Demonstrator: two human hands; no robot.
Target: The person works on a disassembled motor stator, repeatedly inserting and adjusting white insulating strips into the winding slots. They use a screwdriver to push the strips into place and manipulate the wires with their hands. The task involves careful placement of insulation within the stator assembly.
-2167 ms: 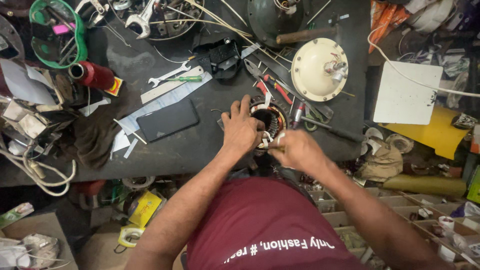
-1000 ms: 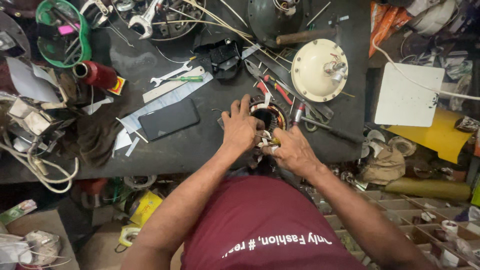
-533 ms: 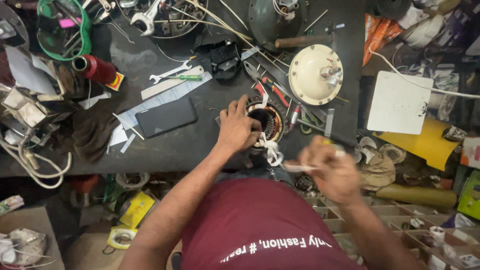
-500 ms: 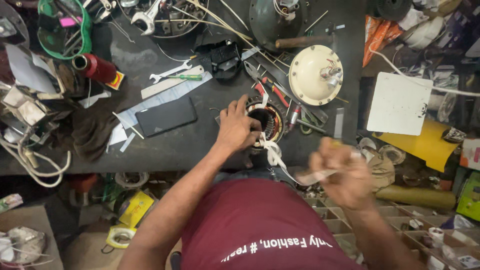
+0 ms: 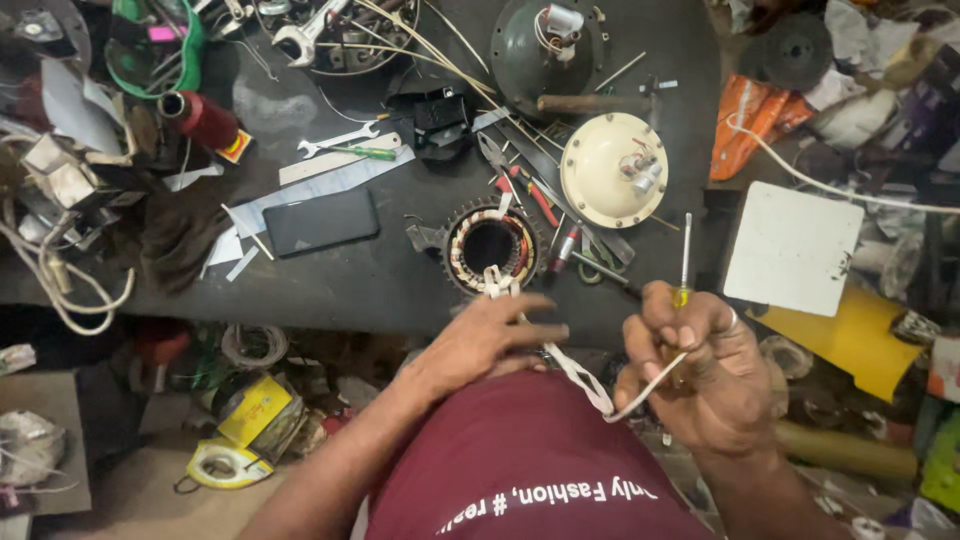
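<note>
At the left of the dark tabletop [image 5: 330,285] lies a black phone [image 5: 320,221]; right of it sits the motor winding ring [image 5: 491,246], near the front edge. A white tape [image 5: 570,370] runs from the ring toward the person. Risk: a hard pull on the tape could drag the ring off the edge. The left hand [image 5: 490,340] lies flat, fingers extended, touching the tape. The right hand [image 5: 700,370] is clenched around the tape end and a thin screwdriver [image 5: 685,262].

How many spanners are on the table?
2: a small spanner beside the green screwdriver, and a big one at the top edge. More may hide in the clutter.
</note>
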